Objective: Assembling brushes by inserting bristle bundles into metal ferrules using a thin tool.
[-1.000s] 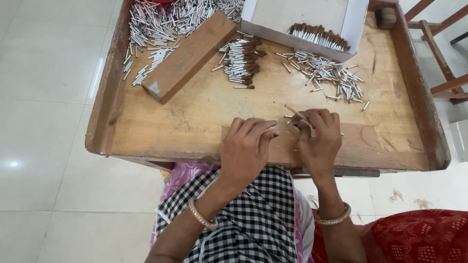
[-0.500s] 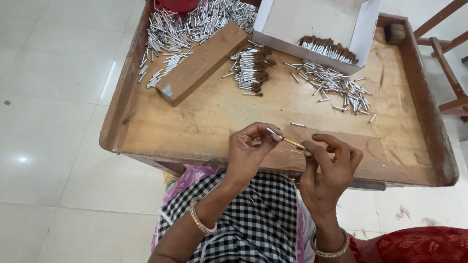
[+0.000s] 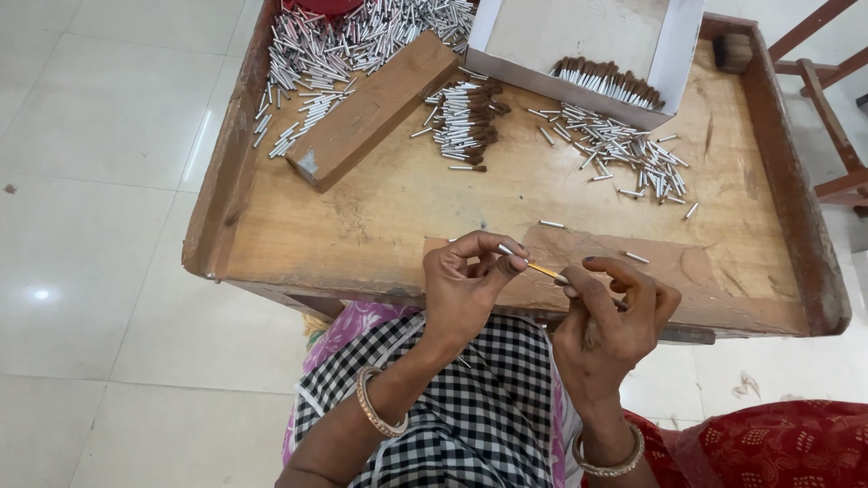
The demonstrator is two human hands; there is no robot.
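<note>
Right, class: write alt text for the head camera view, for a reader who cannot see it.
Two hands, the left hand and right hand, pinch a thin stick between their fingertips over a wooden tray table. Behind lie heaps of small metal tubes, a wooden block and a white box.

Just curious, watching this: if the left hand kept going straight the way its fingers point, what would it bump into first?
The left hand points right, along the thin yellow stick it pinches. It would probably meet the right hand first, which holds the stick's other end; depth is hard to judge.
</note>
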